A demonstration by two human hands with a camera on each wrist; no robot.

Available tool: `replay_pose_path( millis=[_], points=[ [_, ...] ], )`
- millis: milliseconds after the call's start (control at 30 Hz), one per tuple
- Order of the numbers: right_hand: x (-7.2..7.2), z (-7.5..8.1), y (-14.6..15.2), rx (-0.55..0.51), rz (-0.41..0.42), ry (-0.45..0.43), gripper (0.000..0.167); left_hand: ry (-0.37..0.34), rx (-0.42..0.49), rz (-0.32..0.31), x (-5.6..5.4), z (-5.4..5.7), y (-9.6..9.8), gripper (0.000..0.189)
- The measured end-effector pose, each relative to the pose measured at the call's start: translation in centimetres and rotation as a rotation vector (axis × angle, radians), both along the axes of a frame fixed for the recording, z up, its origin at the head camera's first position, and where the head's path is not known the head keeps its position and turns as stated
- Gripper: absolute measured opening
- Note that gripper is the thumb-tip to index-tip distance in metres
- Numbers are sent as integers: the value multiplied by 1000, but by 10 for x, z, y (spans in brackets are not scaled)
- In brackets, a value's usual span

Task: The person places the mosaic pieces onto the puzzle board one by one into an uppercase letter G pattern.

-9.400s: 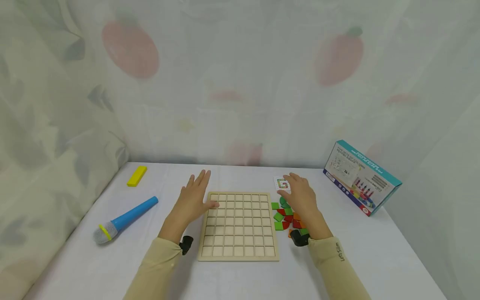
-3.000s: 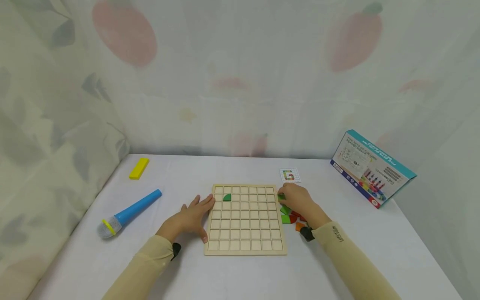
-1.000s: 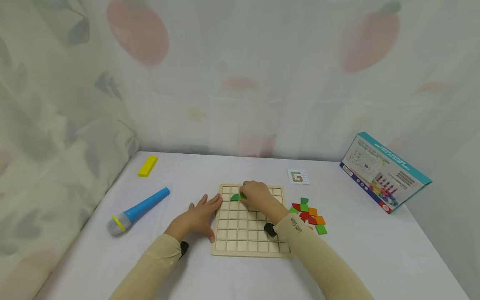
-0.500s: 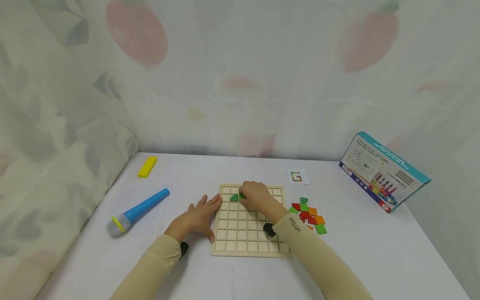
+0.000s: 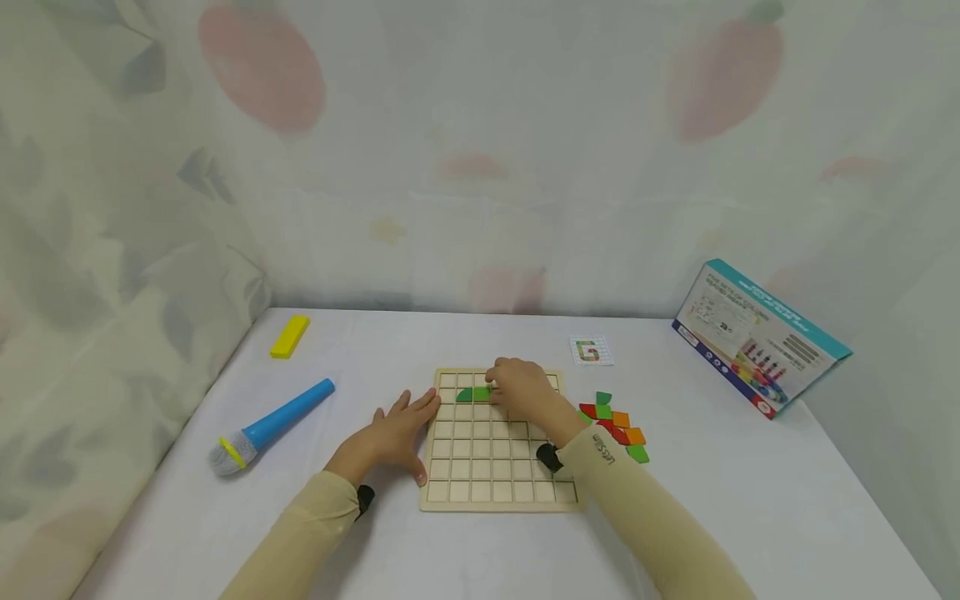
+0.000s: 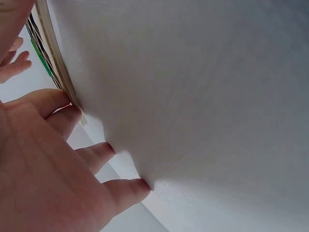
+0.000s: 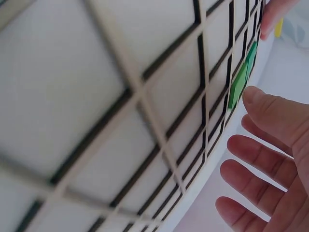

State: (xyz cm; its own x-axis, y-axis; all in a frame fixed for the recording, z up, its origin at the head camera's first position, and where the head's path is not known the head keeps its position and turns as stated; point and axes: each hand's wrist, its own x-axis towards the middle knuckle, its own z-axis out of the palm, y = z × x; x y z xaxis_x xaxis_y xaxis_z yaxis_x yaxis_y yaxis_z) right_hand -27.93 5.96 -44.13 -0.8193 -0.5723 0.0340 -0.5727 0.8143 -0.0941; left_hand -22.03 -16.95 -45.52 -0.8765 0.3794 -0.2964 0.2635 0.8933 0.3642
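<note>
A wooden grid board [image 5: 491, 471] lies on the white table. In its second row sit a dark green rounded tile [image 5: 464, 395] and, beside it, a light green square tile [image 5: 482, 394]. My left hand [image 5: 390, 437] is spread along the board's left side; in the left wrist view its fingertips [image 6: 62, 97] touch the edge. Over the upper part of the board is my right hand [image 5: 528, 392], just right of the square tile. The right wrist view shows that hand [image 7: 280, 159] with loosely bent fingers, apart from the tile, holding nothing.
Right of the board lie loose tiles, among them orange [image 5: 621, 420], red [image 5: 587, 410] and green [image 5: 637, 454]. A pattern card [image 5: 591, 350] is behind them. A printed box [image 5: 757, 337] leans far right. A blue toy microphone [image 5: 273, 425] and yellow block [image 5: 290, 337] lie left.
A dark green tile, then a light green square, have come onto the board. Since half a second ago my right hand has let go of the square and shifted slightly right.
</note>
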Motion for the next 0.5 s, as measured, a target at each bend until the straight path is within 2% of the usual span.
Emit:
replay_pose_path(
  millis=[200,500],
  points=[
    [0,2,28,-42,-35,-3,30,-1,-15,0,-1,-2,-1,127],
    [4,-2,86,-45,-127,-19,31,-6,-6,8,-5,-9,-2,128]
  ],
)
